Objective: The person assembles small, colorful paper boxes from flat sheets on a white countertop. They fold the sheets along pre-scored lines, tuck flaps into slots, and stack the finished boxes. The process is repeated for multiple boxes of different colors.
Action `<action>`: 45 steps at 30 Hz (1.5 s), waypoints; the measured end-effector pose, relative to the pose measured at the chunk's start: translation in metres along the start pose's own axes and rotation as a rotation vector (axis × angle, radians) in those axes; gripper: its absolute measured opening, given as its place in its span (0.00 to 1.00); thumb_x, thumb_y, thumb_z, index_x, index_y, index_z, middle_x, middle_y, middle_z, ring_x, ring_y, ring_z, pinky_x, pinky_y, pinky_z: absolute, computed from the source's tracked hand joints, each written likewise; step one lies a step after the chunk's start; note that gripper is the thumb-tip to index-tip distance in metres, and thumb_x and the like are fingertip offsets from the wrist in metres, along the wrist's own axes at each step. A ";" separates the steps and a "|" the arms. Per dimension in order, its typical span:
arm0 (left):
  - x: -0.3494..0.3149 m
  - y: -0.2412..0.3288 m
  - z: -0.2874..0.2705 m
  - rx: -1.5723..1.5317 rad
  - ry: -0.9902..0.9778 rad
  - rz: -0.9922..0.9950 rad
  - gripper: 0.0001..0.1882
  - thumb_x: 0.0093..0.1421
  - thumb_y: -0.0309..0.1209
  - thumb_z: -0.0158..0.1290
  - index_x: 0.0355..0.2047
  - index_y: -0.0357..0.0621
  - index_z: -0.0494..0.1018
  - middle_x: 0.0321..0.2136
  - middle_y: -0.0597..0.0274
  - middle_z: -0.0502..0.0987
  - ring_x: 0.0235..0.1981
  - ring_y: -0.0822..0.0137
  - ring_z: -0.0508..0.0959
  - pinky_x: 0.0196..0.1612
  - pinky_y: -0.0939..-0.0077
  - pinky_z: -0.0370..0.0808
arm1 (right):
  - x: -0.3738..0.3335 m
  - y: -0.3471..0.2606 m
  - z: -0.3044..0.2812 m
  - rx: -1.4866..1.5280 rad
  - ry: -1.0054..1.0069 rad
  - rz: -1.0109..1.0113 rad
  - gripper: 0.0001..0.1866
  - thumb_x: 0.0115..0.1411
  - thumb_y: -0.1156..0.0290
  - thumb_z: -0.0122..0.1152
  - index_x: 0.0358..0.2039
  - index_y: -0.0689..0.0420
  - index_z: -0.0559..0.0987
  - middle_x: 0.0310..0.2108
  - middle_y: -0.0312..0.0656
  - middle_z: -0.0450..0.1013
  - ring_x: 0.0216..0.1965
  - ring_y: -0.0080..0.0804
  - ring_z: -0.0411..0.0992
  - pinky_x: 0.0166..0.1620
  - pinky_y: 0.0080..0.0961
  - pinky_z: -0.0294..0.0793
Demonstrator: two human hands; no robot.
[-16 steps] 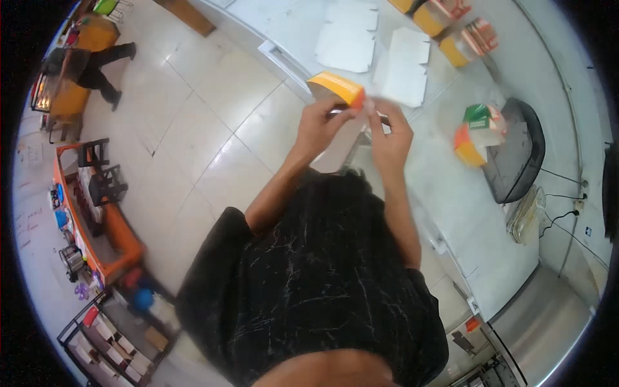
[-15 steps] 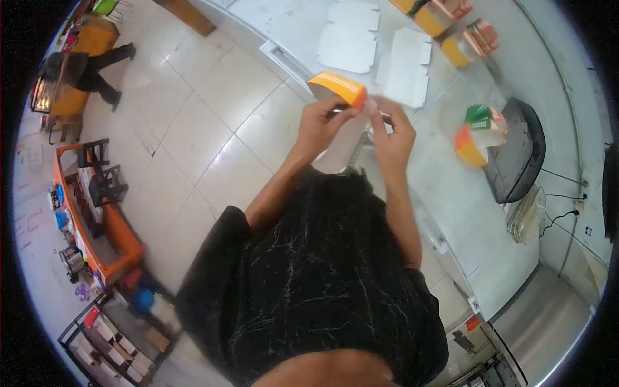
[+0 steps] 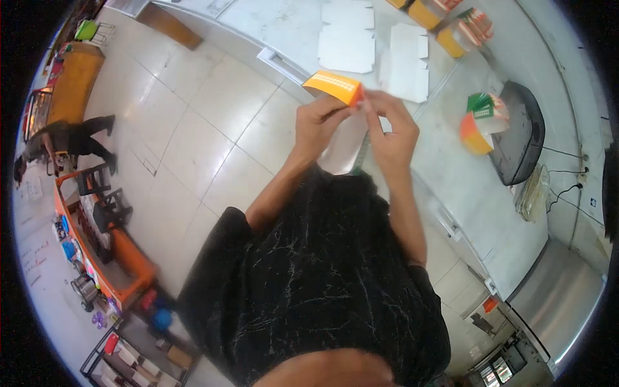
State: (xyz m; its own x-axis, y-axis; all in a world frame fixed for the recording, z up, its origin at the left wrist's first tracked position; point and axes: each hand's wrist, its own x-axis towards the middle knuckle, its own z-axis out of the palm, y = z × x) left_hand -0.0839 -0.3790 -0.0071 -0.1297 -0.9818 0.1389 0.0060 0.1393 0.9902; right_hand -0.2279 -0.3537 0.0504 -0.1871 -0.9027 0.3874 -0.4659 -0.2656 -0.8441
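Between my two hands is a paper food box (image 3: 333, 84), orange-yellow outside and white inside, partly folded. My left hand (image 3: 317, 126) grips its left side, thumb and fingers pinched near the red-orange corner. At that same corner the thumb and fingertips of my right hand (image 3: 391, 126) press on the card. A long white panel of the box hangs down toward my black shirt, with a strip of green at its lower edge. My fingers hide part of the corner. Just beyond my hands, flat white box blanks (image 3: 347, 45) lie on the white counter (image 3: 445, 168).
On the counter's right stand a folded orange and green box (image 3: 478, 132) and a dark grey case-like object (image 3: 519, 138). Several folded boxes (image 3: 461, 35) line the far right. Plastic-wrapped items (image 3: 532, 197) sit beside wall cables. Across the tiled floor are a person (image 3: 80, 138) and an orange table (image 3: 132, 264).
Both hands stay pinched at the box's corner, with only slight shifts of the fingers. My view has turned a little, and the person at far left has moved toward the orange table.
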 end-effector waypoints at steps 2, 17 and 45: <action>0.000 0.001 -0.003 0.016 -0.002 0.012 0.08 0.56 0.20 0.60 0.38 0.35 0.80 0.33 0.61 0.83 0.35 0.75 0.79 0.40 0.82 0.75 | -0.001 -0.003 0.001 -0.051 -0.002 -0.042 0.05 0.55 0.78 0.63 0.34 0.61 0.82 0.40 0.42 0.78 0.38 0.33 0.77 0.39 0.26 0.76; -0.015 0.010 0.022 -0.102 -0.092 -0.190 0.11 0.62 0.23 0.55 0.44 0.32 0.78 0.37 0.57 0.81 0.38 0.71 0.80 0.45 0.77 0.78 | -0.031 0.015 -0.009 0.138 0.169 0.186 0.06 0.52 0.81 0.67 0.32 0.62 0.83 0.40 0.45 0.79 0.42 0.32 0.77 0.46 0.26 0.76; -0.096 0.059 0.162 -0.018 -0.445 0.069 0.09 0.64 0.30 0.45 0.32 0.39 0.72 0.33 0.60 0.74 0.44 0.59 0.73 0.63 0.49 0.57 | -0.048 0.135 -0.176 1.256 -0.034 0.761 0.32 0.72 0.46 0.28 0.67 0.55 0.55 0.60 0.47 0.62 0.60 0.38 0.63 0.62 0.37 0.63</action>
State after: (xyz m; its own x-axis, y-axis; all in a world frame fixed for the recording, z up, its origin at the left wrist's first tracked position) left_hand -0.2319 -0.2554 0.0360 -0.5426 -0.8182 0.1902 0.0466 0.1968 0.9793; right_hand -0.4335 -0.2863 -0.0168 -0.0097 -0.9593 -0.2822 0.7785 0.1698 -0.6042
